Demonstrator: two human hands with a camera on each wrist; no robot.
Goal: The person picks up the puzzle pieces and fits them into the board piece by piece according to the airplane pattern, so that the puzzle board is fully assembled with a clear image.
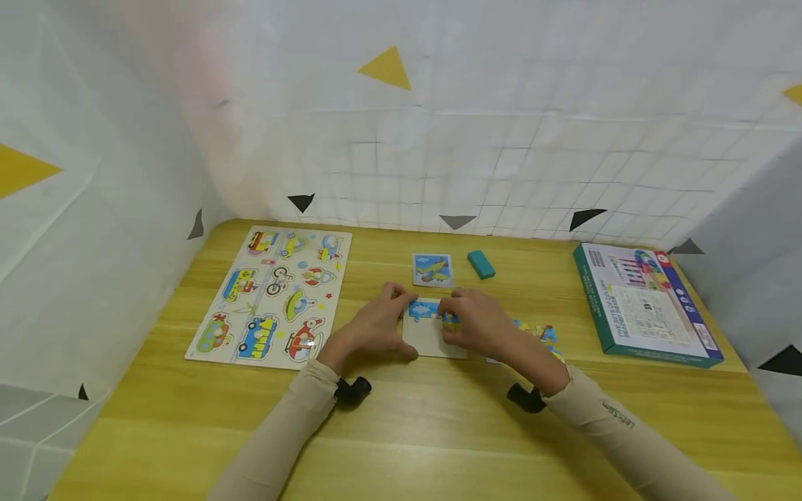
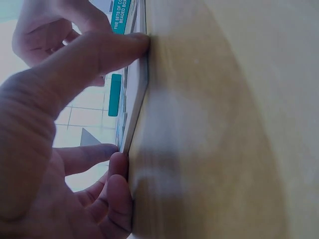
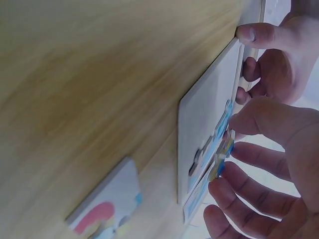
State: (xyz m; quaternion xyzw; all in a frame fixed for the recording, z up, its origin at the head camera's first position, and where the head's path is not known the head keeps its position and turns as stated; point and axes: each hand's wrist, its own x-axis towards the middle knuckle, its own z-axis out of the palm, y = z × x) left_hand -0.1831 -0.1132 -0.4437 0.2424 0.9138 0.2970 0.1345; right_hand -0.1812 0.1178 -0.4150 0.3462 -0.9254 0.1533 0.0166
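Observation:
A square puzzle tray point(image 1: 432, 342) lies mid-table with blue sky pieces point(image 1: 424, 309) along its far edge. My left hand point(image 1: 376, 323) holds the tray's left side, thumb at the near corner and fingers at the far one. Over the tray's right part, my right hand point(image 1: 477, 321) pinches a blue and yellow puzzle piece point(image 3: 223, 158) between thumb and fingers, tilted above the laid pieces in the right wrist view. A card with an airplane picture point(image 1: 432, 270) lies just beyond the tray. Loose pieces point(image 1: 544, 332) lie to the right, partly hidden by my right arm.
On the left lies a vehicle puzzle board point(image 1: 273, 296). A teal block point(image 1: 481, 264) sits right of the airplane card. A boxed set point(image 1: 648, 304) lies at the far right. A white patterned sheet point(image 1: 464, 139) stands behind the table.

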